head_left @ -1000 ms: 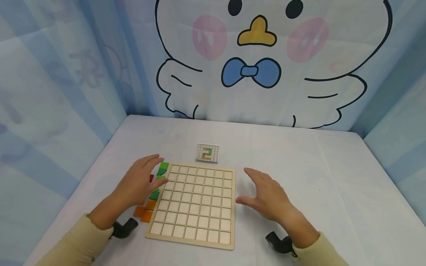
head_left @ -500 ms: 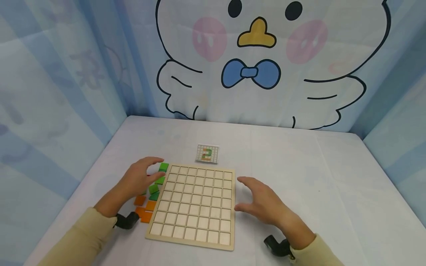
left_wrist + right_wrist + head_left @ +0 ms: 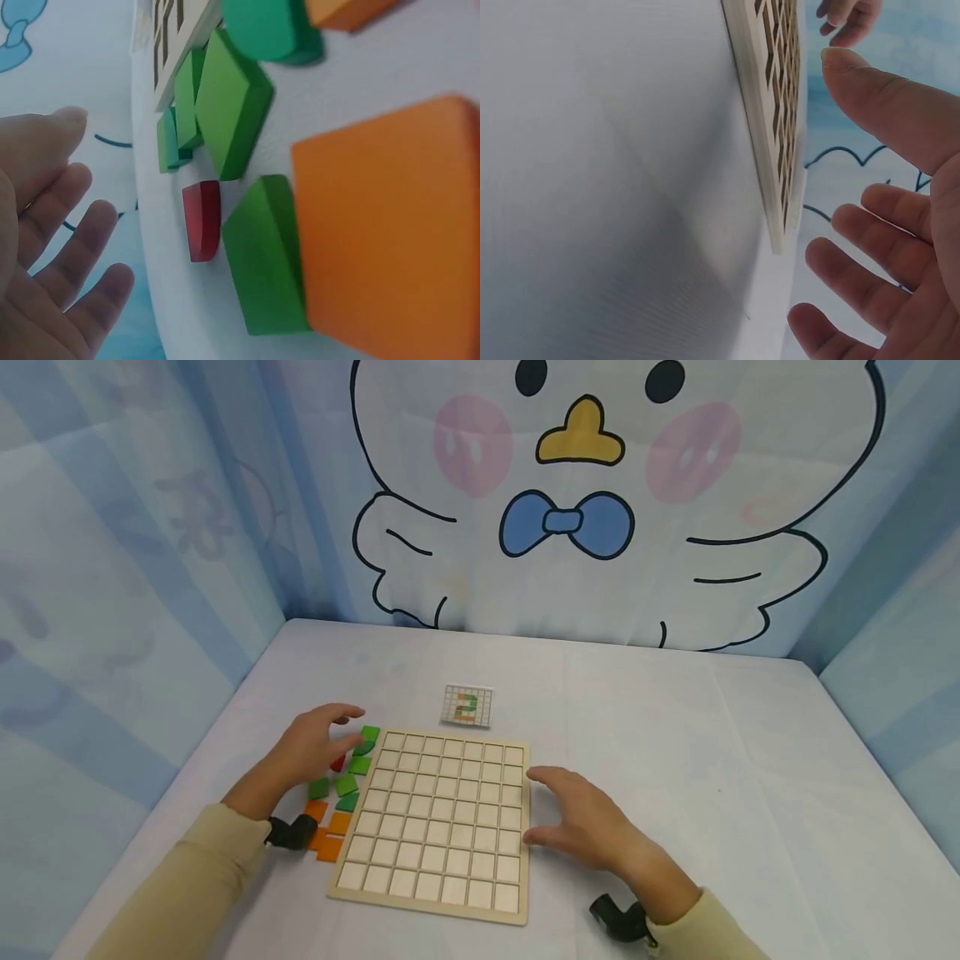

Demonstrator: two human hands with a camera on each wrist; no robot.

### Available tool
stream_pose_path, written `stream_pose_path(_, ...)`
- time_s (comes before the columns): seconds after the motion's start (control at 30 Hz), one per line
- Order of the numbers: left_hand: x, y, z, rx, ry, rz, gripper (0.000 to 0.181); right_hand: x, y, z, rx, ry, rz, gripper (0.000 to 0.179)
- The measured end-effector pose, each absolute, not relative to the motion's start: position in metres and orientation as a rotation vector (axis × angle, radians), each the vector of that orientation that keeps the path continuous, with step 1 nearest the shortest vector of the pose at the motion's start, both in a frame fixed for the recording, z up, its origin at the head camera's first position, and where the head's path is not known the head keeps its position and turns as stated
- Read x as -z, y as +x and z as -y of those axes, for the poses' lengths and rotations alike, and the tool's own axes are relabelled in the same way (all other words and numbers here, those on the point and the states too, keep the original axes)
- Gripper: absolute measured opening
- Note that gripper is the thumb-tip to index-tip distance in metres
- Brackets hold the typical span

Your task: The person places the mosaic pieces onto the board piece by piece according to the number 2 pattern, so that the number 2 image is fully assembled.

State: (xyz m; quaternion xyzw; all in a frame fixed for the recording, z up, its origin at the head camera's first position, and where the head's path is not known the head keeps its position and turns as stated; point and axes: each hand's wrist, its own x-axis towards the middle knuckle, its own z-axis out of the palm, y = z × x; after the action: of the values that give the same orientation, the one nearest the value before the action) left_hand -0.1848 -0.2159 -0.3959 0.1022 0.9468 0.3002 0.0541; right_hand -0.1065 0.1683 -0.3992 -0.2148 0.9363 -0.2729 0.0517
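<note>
A square wooden grid board [image 3: 435,814] lies flat on the table, its cells bare. Over the blocks at its left edge hovers my left hand [image 3: 306,747], fingers loosely bent and holding nothing. My right hand [image 3: 592,818] is at the board's right edge, thumb and fingers spread apart with nothing between them. Beside the board lie green blocks [image 3: 347,785], orange blocks [image 3: 340,823] and a red block [image 3: 338,763] partly behind the left hand. In the left wrist view the red block [image 3: 201,221] sits between green pieces, near an orange block [image 3: 390,225].
Behind the board a small pattern card [image 3: 467,706] shows an orange and green figure on a grid. White cloth covers the table [image 3: 712,760]. Curtains with a cartoon print [image 3: 566,522] stand at the back and sides. Black wrist cameras [image 3: 294,832] sit below each hand.
My left hand has drawn back slightly leftward, uncovering more green blocks and the red one. My right hand has moved down and left to the board's edge.
</note>
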Motion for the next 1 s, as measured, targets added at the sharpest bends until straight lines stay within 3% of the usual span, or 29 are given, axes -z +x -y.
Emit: stream_pose_path(1.0,0.407,-0.210,0.211,-0.853,0.169,-2.742,0.035,0.410,-0.107,-0.161,0.749,-0.689,-2.786,0.069)
